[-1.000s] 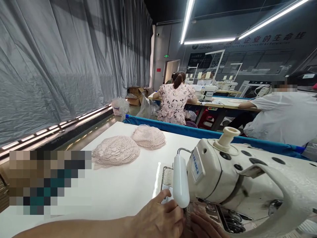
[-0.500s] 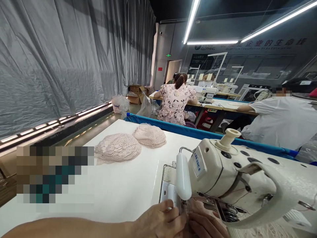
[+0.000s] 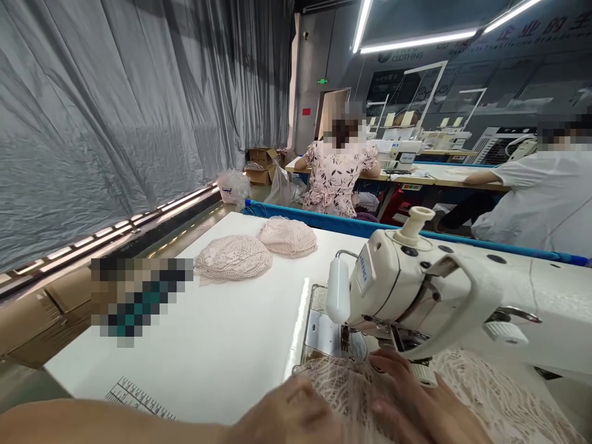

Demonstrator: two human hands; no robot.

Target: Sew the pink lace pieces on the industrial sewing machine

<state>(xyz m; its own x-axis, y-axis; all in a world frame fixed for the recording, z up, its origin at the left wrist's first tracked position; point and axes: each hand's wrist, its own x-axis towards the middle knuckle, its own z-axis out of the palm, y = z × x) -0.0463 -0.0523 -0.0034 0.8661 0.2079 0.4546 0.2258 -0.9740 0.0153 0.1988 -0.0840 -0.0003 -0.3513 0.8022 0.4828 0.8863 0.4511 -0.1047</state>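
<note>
A piece of beige lace fabric (image 3: 340,379) lies bunched in front of the needle area of a white sewing machine (image 3: 383,290). My left hand (image 3: 287,410), slightly blurred, has its fingers curled at the fabric's left edge. On the other side, my right hand (image 3: 411,401) grips the lace between thumb and fingers, close under the machine head. More of the lace (image 3: 499,388) spreads to the right below the machine arm. The metal plate (image 3: 321,333) shows beyond the fabric.
Two stacks of beige lace pieces, a nearer one (image 3: 235,258) and a farther one (image 3: 289,235), sit on the white table (image 3: 231,327). A printed ruler scale (image 3: 139,394) marks its near left. Cardboard boxes (image 3: 46,314) stand at left. Two people sit beyond the blue edge (image 3: 324,217).
Both hands have come back toward me from the needle area, and lace now shows between them. The plate beside the needle is uncovered. The camera view has shifted.
</note>
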